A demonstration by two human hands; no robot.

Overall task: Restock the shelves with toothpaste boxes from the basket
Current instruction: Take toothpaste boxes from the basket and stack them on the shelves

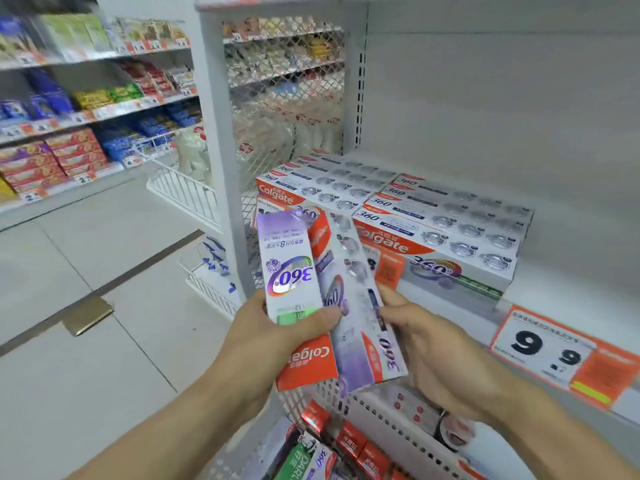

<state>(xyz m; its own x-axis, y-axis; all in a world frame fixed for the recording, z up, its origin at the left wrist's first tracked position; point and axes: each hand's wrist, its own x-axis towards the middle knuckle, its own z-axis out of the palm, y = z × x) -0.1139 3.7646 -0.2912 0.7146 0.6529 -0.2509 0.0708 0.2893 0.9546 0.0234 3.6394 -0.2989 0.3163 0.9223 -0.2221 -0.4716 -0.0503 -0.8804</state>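
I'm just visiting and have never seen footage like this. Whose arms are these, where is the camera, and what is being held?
There is no machine here: a person wears one camera on the head, which looks forward and down, so you see their own arms. The left hand grips one toothpaste box, thumb across its front. The right hand holds a second box beside it. Ahead is a white shelf where a stack of boxes already lies, with an orange price tag on its edge. Below the hands, a white basket holds more boxes. Other shelves of goods stand across the aisle at the left.
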